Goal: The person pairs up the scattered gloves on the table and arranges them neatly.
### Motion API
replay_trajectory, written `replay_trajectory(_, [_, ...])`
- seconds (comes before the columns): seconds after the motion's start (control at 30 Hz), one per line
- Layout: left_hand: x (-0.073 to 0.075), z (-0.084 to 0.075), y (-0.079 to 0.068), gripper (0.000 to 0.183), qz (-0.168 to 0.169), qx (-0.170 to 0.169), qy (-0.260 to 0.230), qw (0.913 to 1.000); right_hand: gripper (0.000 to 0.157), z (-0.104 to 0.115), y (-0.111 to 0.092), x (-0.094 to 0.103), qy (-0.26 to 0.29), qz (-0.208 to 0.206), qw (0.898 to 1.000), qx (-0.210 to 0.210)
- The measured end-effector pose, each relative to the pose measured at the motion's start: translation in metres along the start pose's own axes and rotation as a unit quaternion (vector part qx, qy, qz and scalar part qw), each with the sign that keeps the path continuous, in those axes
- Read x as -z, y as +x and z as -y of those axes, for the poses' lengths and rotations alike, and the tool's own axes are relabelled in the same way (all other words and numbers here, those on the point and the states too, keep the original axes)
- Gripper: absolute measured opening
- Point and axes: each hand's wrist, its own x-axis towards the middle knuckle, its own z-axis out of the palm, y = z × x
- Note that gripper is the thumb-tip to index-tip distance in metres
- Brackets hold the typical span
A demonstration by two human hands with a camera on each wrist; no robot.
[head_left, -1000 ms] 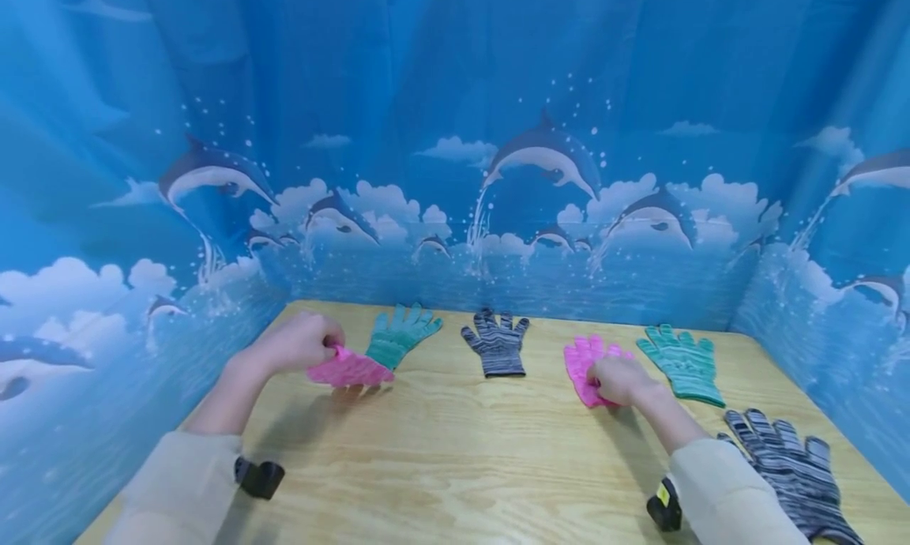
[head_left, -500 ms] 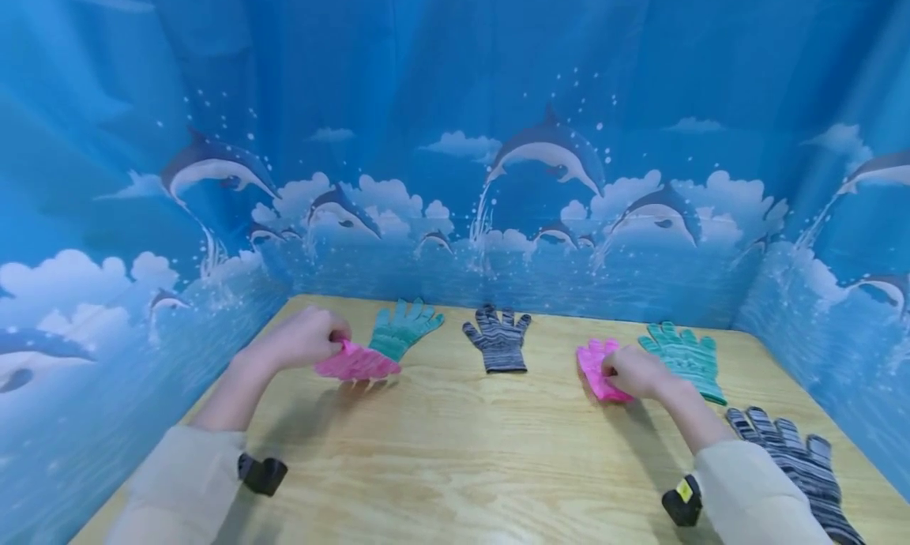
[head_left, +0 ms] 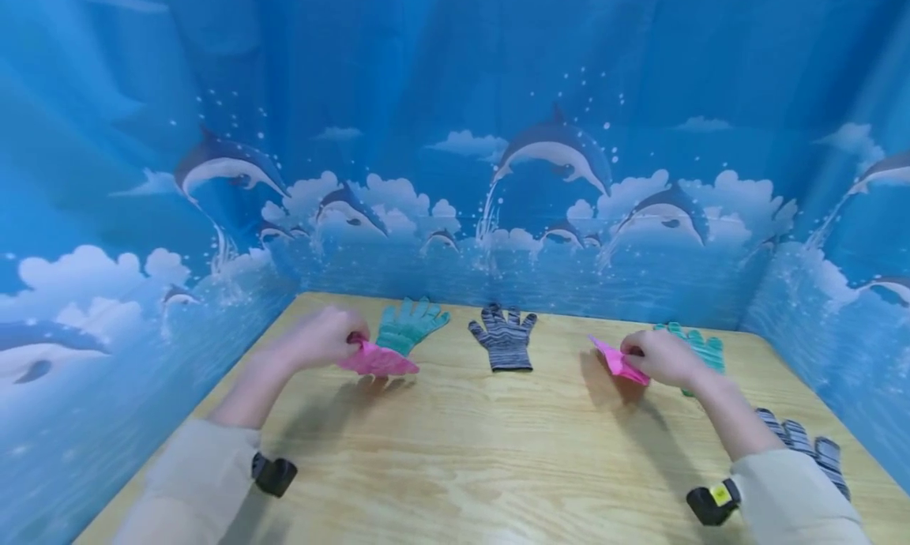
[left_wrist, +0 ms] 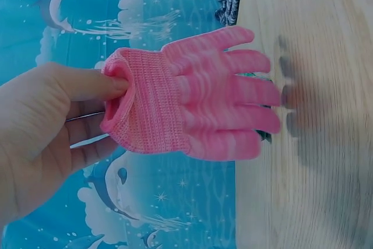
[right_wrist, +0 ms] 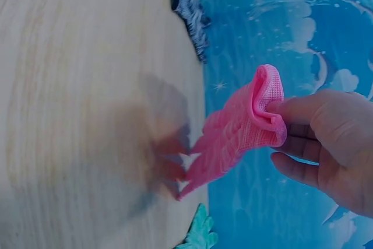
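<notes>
By its ribbed cuff, a pink knit glove (left_wrist: 221, 97) is pinched in my left hand (head_left: 323, 338), thumb inside the opening. The glove's fingers hang over the table in the left wrist view, throwing a shadow on the wood. My right hand (head_left: 664, 357) pinches the cuff of another pink knit glove (right_wrist: 233, 132), which tilts downward with its fingertips low over the table. Behind the left hand lies a teal glove (head_left: 408, 328). A second teal glove (head_left: 704, 347) is partly hidden by the right hand.
A grey-black striped glove (head_left: 506, 340) lies flat at the back middle of the wooden table (head_left: 483, 450). Another striped glove (head_left: 799, 438) at the right is partly covered by the sleeve. A blue dolphin-print curtain (head_left: 441, 174) encloses the back and sides.
My right hand has lifted its pink glove off the table and moved right, now covering more of the teal glove. My left hand has shifted slightly right with its pink glove.
</notes>
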Motion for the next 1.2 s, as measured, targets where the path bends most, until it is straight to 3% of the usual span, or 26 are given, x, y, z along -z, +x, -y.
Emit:
replay_trajectory(0.27, [-0.003, -0.01, -0.002, 0.022, 0.027, 0.003, 0.019, 0.9995, 0.008, 0.014, -0.002, 0.013, 0.009, -0.02, 1.0, 0.015])
replay_trajectory(0.53, [-0.014, -0.02, -0.003, 0.021, 0.104, 0.025, 0.018, 0.9941, 0.009, 0.033, 0.0, 0.018, 0.011, -0.024, 0.999, 0.035])
replay_trajectory(0.7, [-0.024, -0.026, -0.004, 0.028, 0.142, 0.022, 0.016, 0.9894, 0.01, 0.039, 0.002, 0.017, 0.019, -0.019, 0.999, 0.043])
replay_trajectory(0.97, [-0.042, -0.029, -0.009, 0.026, 0.164, 0.002, 0.026, 0.9862, 0.011, 0.044, 0.005, 0.012, 0.016, -0.027, 0.997, 0.07])
replay_trajectory(1.2, [-0.058, -0.03, -0.012, 0.027, 0.16, -0.037, 0.038, 0.9856, 0.009, 0.05, 0.007, 0.011, 0.01, -0.039, 0.996, 0.08])
